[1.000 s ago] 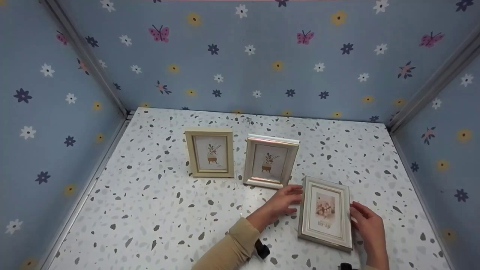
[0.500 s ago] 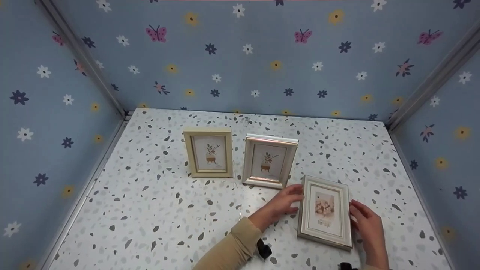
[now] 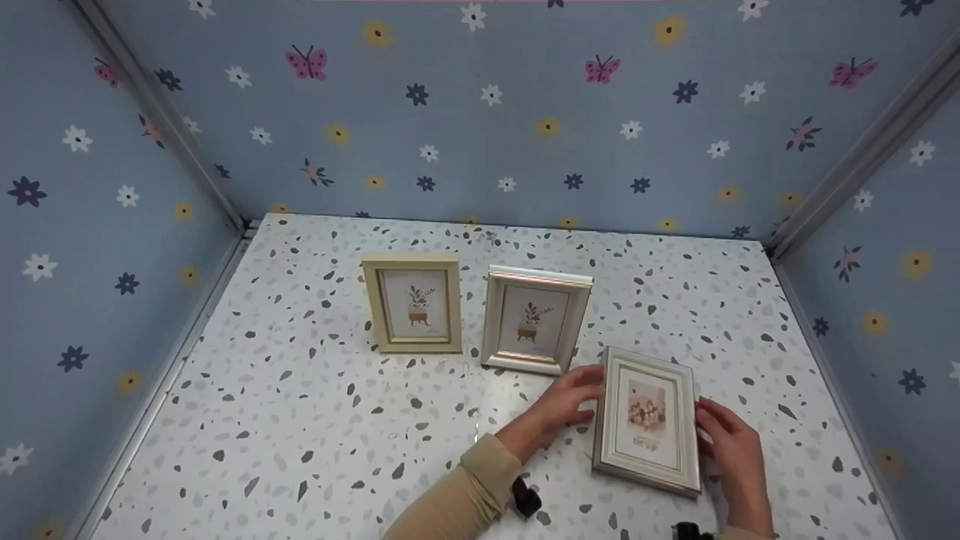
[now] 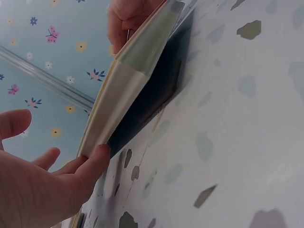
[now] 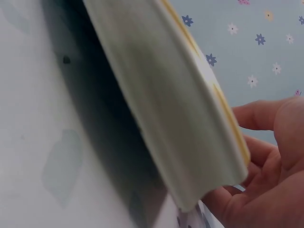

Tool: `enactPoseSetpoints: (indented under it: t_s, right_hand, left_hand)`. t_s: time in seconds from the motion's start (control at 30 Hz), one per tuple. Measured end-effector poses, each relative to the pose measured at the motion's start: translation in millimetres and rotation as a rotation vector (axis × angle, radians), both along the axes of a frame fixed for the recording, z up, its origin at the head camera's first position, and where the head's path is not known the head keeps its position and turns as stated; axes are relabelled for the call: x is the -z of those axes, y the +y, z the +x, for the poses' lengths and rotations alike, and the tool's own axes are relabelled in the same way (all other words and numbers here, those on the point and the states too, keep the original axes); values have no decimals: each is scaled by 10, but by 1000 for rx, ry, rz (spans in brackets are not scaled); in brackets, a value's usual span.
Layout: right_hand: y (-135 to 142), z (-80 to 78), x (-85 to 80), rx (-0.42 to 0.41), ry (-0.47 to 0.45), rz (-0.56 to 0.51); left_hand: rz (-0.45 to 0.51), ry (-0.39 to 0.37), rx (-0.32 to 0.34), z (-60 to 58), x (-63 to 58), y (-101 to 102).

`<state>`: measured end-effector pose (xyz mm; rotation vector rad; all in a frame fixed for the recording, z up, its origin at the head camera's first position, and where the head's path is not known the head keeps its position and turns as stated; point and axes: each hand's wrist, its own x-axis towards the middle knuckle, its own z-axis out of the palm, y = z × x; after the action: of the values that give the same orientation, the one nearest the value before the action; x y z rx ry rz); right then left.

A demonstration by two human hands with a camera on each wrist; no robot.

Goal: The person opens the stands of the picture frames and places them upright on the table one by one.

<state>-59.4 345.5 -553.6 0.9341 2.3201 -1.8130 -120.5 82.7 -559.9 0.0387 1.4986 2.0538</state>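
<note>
A silver-cream picture frame (image 3: 651, 421) with a pink flower print lies face up, tilted, at the right of the speckled table. At its left edge is my left hand (image 3: 559, 405), fingertips against the side and thumb held apart from it, as the left wrist view shows. From the other side my right hand (image 3: 735, 454) grips the right edge, thumb toward the front and fingers curled at the side. The frame's dark back (image 4: 161, 88) shows above the table in the left wrist view. A pale silver picture frame (image 3: 534, 321) stands upright just beyond my left hand.
A cream-yellow picture frame (image 3: 416, 304) stands upright left of the silver one; both carry a potted-plant print. Blue flowered walls (image 3: 450, 97) enclose the speckled tabletop (image 3: 300, 420) at the back, left and right.
The whole head view has shifted slightly left and up. Both hands keep their places on the frame, which stays about where it was.
</note>
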Motion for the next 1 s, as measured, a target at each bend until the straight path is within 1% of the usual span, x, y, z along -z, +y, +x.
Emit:
enactPoseSetpoints:
  t_s: [0.17, 0.27, 0.4, 0.53, 0.63, 0.77, 0.87, 0.93, 1.0]
  right_hand:
    - [-33, -2, 17, 51, 9, 40]
    - [-43, 2, 11, 89, 28, 27]
    - [-46, 6, -14, 122, 65, -17]
    - [-55, 9, -44, 149, 88, -42]
    - [-63, 1, -62, 169, 81, -49]
    - [-71, -12, -80, 186, 62, -54]
    - [-84, -12, -95, 191, 74, -59]
    - [-93, -7, -112, 195, 86, -67]
    - [-100, 2, -136, 204, 97, -71]
  left_hand:
    - [-2, 5, -29, -3, -2, 21]
    - [-11, 10, -42, -4, -10, 34]
    - [-2, 9, -57, -8, -32, 42]
    - [10, 40, -48, -6, -70, 32]
    - [20, 68, -40, -3, -93, 24]
    - [28, 84, -45, -2, -102, 29]
    - [28, 101, -48, 8, -111, 31]
    - [22, 130, -46, 23, -119, 31]
    - [8, 175, -36, 37, -136, 30]
